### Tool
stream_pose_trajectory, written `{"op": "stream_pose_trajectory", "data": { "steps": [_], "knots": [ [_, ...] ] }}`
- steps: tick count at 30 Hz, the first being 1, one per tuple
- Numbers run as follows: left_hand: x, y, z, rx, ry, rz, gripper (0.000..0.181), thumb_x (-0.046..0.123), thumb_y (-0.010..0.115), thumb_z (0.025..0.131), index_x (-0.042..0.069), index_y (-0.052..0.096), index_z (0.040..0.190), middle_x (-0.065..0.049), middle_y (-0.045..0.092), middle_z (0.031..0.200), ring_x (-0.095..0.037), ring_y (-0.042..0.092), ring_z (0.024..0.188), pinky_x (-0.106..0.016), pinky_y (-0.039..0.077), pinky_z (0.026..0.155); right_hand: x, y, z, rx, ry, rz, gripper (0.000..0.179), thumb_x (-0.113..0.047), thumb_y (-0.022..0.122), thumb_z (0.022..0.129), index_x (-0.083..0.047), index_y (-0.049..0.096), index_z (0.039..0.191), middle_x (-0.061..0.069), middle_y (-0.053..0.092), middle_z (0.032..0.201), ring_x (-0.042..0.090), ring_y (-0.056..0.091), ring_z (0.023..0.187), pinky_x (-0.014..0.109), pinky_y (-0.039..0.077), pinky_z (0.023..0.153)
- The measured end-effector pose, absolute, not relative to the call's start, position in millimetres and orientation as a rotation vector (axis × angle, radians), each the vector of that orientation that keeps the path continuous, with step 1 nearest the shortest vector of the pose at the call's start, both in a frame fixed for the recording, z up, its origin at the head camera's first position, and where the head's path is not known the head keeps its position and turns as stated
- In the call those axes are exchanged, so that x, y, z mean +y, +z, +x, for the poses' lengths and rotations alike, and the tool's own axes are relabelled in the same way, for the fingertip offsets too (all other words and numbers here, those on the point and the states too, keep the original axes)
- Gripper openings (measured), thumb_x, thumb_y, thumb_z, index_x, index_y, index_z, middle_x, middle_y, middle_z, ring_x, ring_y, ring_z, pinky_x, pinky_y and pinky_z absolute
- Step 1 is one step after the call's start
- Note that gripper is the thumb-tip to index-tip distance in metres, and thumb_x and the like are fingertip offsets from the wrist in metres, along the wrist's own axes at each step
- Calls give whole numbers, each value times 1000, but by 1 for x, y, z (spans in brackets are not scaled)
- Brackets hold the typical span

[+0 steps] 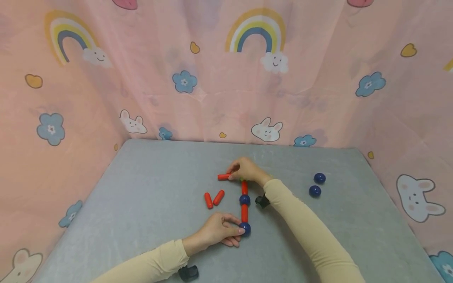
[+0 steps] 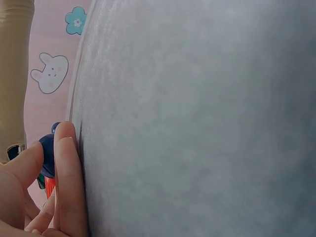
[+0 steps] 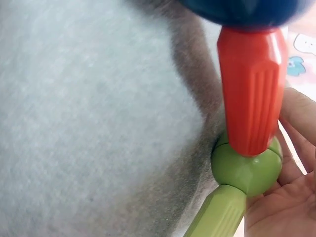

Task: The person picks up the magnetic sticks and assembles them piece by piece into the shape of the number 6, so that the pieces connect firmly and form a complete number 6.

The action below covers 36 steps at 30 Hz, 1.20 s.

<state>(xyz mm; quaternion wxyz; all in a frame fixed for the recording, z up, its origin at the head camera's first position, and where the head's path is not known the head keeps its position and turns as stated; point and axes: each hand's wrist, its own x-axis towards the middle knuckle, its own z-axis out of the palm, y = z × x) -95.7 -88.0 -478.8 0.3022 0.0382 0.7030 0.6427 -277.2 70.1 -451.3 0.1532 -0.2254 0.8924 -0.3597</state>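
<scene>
A chain of blue balls and red rods runs toward the back of the table. My left hand (image 1: 217, 230) pinches the nearest blue ball (image 1: 245, 228) between thumb and fingers; the left wrist view shows that ball (image 2: 48, 155) too. Beyond it come a red rod (image 1: 244, 213), another blue ball (image 1: 245, 200) and a second red rod (image 3: 253, 91). That rod meets a green ball (image 3: 247, 168), which also bears a green rod (image 3: 217, 215). At the far end my right hand (image 1: 245, 169) pinches a loose-looking red rod (image 1: 223, 177); whether this touches the green ball is hidden.
Two red rods (image 1: 209, 200) lie left of the chain. Over on the right side are two blue balls, a farther one (image 1: 320, 178) and a nearer one (image 1: 315, 191). The grey tabletop (image 1: 141, 188) meets a pink patterned curtain (image 1: 212, 110) at its back and sides.
</scene>
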Motion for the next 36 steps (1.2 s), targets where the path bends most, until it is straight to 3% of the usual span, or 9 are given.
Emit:
{"op": "stream_pose_trajectory", "data": {
  "steps": [20,36],
  "knots": [
    [-88,-478,-97,1865,1696,84,28,18,76,88,3,69,111,-13,76,76,-8,70,58,-23,58,55,73,-432,-268,2543,-1147,-716,17,-13,79,83,-10,78,100,7,76,97,17,61,86,24,50,73],
    [-87,-479,-96,1866,1698,95,29,19,76,88,3,69,111,-13,76,77,-9,70,59,-24,59,56,107,-425,-235,2567,-1195,-761,17,-13,78,85,-8,77,101,8,76,96,13,65,81,29,57,77]
  ]
}}
